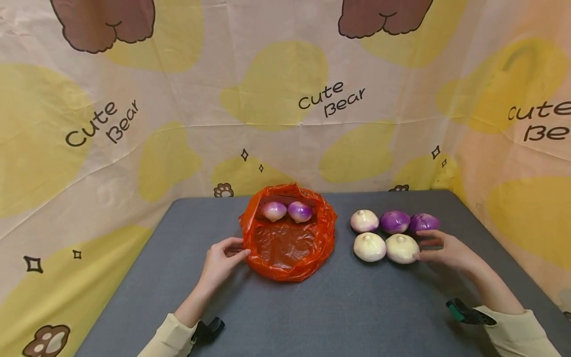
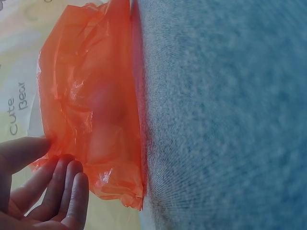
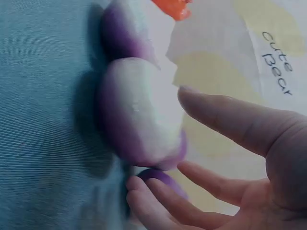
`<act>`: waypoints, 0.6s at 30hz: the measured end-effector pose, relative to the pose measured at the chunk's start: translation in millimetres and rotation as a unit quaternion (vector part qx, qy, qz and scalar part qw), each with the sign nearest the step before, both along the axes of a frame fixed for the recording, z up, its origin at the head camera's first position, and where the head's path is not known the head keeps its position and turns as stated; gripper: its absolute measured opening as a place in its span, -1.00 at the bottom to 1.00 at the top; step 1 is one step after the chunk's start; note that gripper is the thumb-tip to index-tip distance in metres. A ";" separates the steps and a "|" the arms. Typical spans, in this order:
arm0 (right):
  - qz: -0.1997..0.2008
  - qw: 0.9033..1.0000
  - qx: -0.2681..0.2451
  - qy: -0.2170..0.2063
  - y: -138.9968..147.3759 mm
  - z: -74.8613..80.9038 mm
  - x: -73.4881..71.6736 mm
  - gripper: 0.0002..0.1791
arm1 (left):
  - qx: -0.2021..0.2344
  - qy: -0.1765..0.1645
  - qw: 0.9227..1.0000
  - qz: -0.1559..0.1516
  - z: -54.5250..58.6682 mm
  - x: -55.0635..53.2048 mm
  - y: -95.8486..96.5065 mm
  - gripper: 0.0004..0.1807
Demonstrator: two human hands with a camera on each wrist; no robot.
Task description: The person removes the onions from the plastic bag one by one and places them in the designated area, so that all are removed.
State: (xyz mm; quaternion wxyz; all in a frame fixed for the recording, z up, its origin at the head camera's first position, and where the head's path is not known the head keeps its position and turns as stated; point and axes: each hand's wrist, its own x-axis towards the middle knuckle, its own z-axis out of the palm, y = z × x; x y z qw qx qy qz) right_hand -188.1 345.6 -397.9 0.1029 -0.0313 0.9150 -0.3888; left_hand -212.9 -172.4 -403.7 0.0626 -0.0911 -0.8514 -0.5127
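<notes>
A red plastic bag (image 1: 287,275) stands on the table with its mouth spread and its rim rolled. Two purple-and-white onions (image 1: 273,211) lie inside at its far side. My left hand (image 1: 224,258) pinches the bag's left rim between thumb and fingers; the left wrist view shows the thumb (image 2: 26,151) at the red film. To the right of the bag, several onions sit in two rows. My right hand (image 1: 448,250) is at the right end, thumb by the near pale onion (image 1: 402,249) and fingers by the far purple onion (image 1: 424,222). Whether it touches them I cannot tell.
A pale onion (image 1: 369,247) sits at the front left of the group, behind it another pale onion (image 1: 364,221) and a purple onion (image 1: 394,222). The grey table (image 1: 312,317) ends at a patterned cloth (image 1: 276,89) behind and along the sides.
</notes>
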 end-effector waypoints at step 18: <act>-0.005 0.997 -0.004 0.080 -33.9 34.3 -22.3 -0.32 | 0.015 -0.001 1.000 -0.009 -1.4 -1.7 -0.4 -0.72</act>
